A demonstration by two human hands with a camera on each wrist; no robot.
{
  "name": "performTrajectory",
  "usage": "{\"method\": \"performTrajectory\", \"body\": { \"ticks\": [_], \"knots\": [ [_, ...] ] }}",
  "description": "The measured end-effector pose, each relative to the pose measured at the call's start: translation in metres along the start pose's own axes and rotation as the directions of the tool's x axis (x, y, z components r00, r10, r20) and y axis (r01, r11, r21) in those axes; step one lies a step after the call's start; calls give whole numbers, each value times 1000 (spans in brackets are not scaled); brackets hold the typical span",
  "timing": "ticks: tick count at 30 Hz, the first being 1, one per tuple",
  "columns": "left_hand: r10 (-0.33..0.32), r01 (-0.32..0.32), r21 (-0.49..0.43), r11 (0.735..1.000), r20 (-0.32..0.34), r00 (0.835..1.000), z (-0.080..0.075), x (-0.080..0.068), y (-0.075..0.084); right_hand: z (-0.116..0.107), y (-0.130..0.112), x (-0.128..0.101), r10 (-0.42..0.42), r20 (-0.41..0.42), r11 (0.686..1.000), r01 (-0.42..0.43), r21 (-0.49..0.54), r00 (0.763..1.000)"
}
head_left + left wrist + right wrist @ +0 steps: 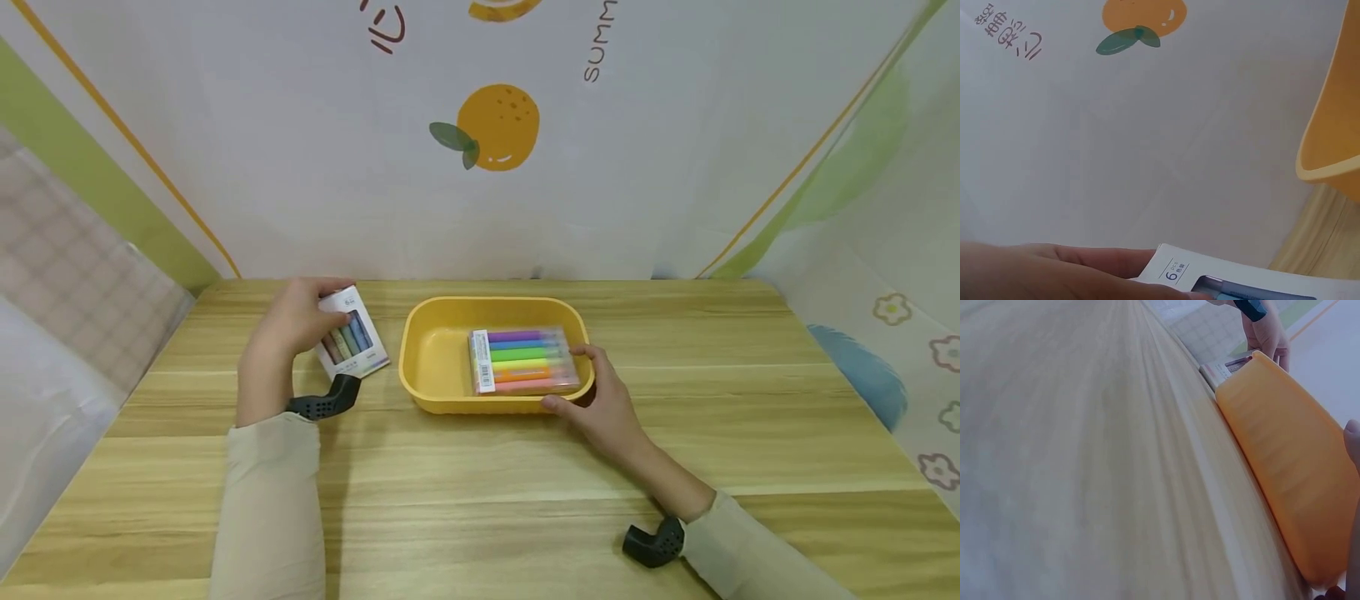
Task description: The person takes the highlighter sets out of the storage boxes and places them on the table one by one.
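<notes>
My left hand (pixel 294 321) grips a small white box of pastel pens (pixel 352 335) just left of a yellow tray (pixel 420 367) on the wooden table. In the left wrist view the box (pixel 1210 275) shows under my fingers (pixel 1072 265), with the tray's rim (pixel 1335 144) at the right. A clear pack of bright markers (pixel 523 360) lies inside the tray. My right hand (pixel 600 392) holds the tray's near right rim, thumb on the outer wall and fingers curled over the edge next to the pack. The right wrist view shows the tray's orange-yellow wall (pixel 1285 456).
The wooden table (pixel 480 492) stretches wide in front of the tray. A white curtain with an orange print (pixel 498 127) closes the back, and fabric walls flank both sides. A black wrist mount (pixel 652 542) sits on my right forearm.
</notes>
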State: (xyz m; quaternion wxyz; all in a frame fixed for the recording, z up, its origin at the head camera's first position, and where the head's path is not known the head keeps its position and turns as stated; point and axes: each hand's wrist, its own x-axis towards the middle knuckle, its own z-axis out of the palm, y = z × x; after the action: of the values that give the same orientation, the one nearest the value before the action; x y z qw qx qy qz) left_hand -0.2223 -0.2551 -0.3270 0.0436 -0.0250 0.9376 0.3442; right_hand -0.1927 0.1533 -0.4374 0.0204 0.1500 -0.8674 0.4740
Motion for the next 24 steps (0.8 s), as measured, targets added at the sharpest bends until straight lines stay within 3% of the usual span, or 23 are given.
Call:
{"method": "performTrajectory", "body": {
  "ticks": [14,24],
  "knots": [
    [103,-104,11,994,62,993,10,11,-2,-15,13,-15,-20,-22,999,21,26,1000],
    [230,-233,18,972,110,967,25,21,-15,-18,16,-22,-39,-25,999,39,5,999]
  ]
}}
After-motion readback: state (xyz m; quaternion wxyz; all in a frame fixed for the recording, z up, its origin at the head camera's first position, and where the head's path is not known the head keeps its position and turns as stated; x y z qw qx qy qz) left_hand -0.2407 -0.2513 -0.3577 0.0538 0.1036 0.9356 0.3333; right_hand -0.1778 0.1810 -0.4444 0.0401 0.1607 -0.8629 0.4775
